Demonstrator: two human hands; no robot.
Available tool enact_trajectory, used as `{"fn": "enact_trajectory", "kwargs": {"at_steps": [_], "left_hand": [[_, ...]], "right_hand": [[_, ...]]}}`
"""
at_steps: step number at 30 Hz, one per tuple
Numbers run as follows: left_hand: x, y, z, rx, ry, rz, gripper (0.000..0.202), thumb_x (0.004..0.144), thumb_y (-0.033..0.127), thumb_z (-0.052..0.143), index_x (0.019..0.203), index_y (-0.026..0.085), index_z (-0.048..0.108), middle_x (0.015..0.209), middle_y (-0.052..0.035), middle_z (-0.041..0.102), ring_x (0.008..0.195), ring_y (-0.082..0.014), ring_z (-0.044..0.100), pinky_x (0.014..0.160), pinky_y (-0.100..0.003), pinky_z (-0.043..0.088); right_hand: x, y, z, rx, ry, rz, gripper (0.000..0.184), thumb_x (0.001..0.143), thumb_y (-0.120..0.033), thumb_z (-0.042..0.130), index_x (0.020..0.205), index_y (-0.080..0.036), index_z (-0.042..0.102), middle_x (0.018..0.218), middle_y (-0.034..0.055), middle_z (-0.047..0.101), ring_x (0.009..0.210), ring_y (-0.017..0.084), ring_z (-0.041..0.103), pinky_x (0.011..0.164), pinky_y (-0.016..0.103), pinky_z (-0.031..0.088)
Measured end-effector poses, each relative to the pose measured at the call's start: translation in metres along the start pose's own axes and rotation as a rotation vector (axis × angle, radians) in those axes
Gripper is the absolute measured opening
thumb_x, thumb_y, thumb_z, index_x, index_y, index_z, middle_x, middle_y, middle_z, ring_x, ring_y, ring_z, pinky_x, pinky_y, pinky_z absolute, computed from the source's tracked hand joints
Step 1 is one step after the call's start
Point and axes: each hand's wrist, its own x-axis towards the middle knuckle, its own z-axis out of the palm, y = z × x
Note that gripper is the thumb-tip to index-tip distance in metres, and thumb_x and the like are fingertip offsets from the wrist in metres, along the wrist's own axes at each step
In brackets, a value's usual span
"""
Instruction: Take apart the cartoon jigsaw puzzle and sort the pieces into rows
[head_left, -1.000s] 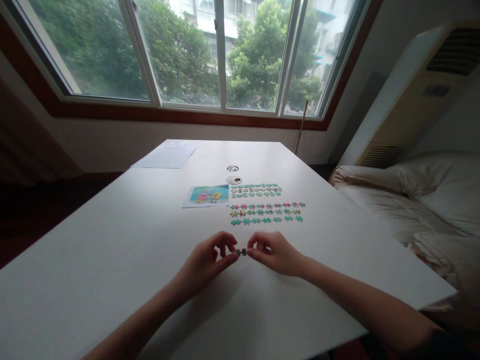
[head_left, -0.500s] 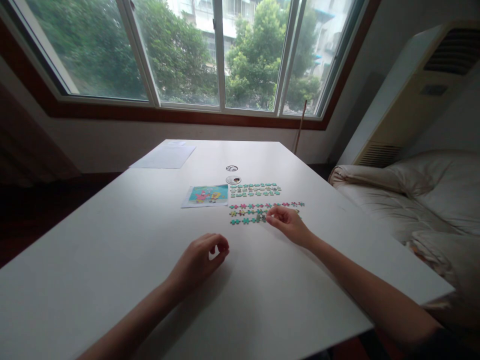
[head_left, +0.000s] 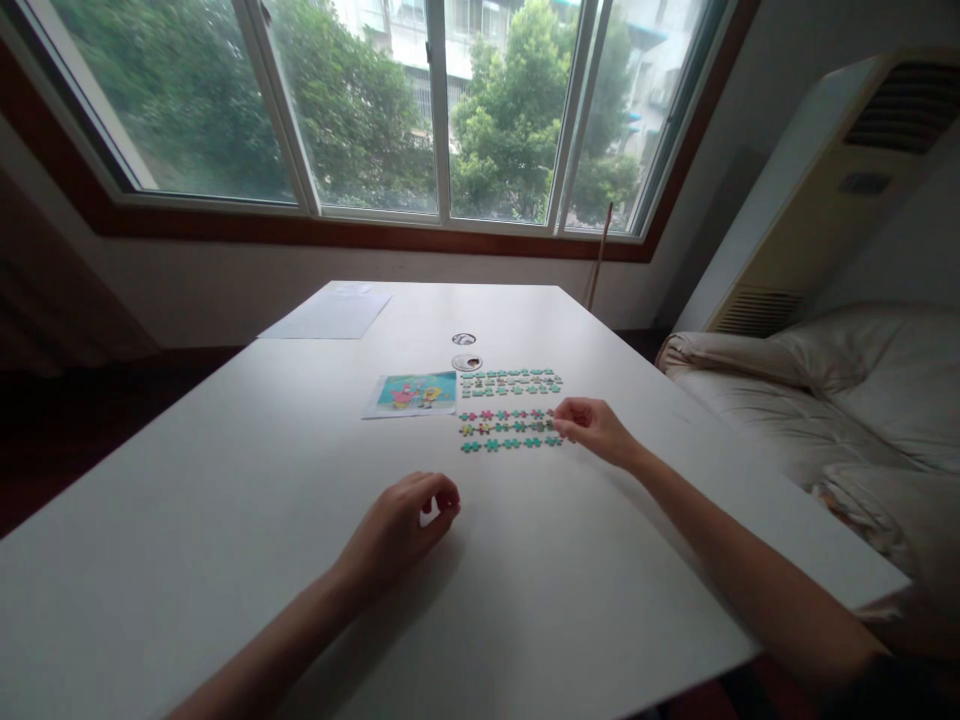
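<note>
Several rows of small jigsaw pieces [head_left: 512, 442], mostly green with some pink and yellow, lie on the white table [head_left: 600, 590]. At the right part of the nearer rows is my right hand [head_left: 592, 430], its thumb and fingers pinched on a small jigsaw piece [head_left: 549, 425] that is partly hidden by the fingertips. My left hand [head_left: 409, 515] rests on the table nearer to me, fingers curled round to meet the thumb, with nothing visible in them. Beyond it, left of the pieces, lies a cartoon picture sheet [head_left: 412, 395] with a pink and a yellow figure.
Two round flat items, one farther [head_left: 463, 339] and one nearer [head_left: 467, 362], lie behind the pieces. White paper [head_left: 326, 315] lies at the table's far left corner. A pale sofa [head_left: 825, 400] stands to the right, and windows [head_left: 375, 110] line the wall ahead.
My right hand has moved a little to the right and slightly away from the nearest row, uncovering more pieces there. My left hand has hardly moved.
</note>
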Motion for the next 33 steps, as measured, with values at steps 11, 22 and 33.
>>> {"fn": "enact_trajectory", "kwargs": {"at_steps": [11, 22, 33], "left_hand": [[0.0, 0.0, -0.002, 0.001, -0.004, 0.001, 0.01, 0.076, 0.014, 0.045, 0.075, 0.019, 0.054, 0.072, 0.0002, 0.057, 0.065, -0.0116, 0.051, 0.06, -0.021, 0.04], [0.001, 0.0, -0.004, 0.007, 0.004, -0.006, 0.011, 0.075, 0.013, 0.044, 0.074, 0.019, 0.054, 0.072, -0.0003, 0.057, 0.064, -0.012, 0.051, 0.06, -0.022, 0.041], [-0.001, -0.004, -0.002, 0.007, 0.018, 0.013, 0.012, 0.075, 0.012, 0.044, 0.075, 0.019, 0.054, 0.072, -0.0001, 0.057, 0.065, -0.0119, 0.051, 0.06, -0.022, 0.041]], "right_hand": [[0.062, 0.084, -0.077, -0.016, 0.252, 0.306, 0.025, 0.062, -0.034, 0.067, 0.068, -0.012, 0.055, 0.062, 0.006, 0.063, 0.055, 0.011, 0.058, 0.055, 0.024, 0.049], [0.109, 0.092, -0.085, -0.425, 0.003, 0.382, 0.014, 0.061, -0.014, 0.064, 0.074, -0.011, 0.067, 0.06, 0.0034, 0.064, 0.049, 0.008, 0.053, 0.05, 0.019, 0.041], [0.1, 0.092, -0.069, -0.673, 0.024, 0.299, 0.019, 0.067, -0.029, 0.063, 0.077, -0.014, 0.069, 0.078, 0.006, 0.067, 0.071, 0.015, 0.058, 0.064, 0.022, 0.041]]}}
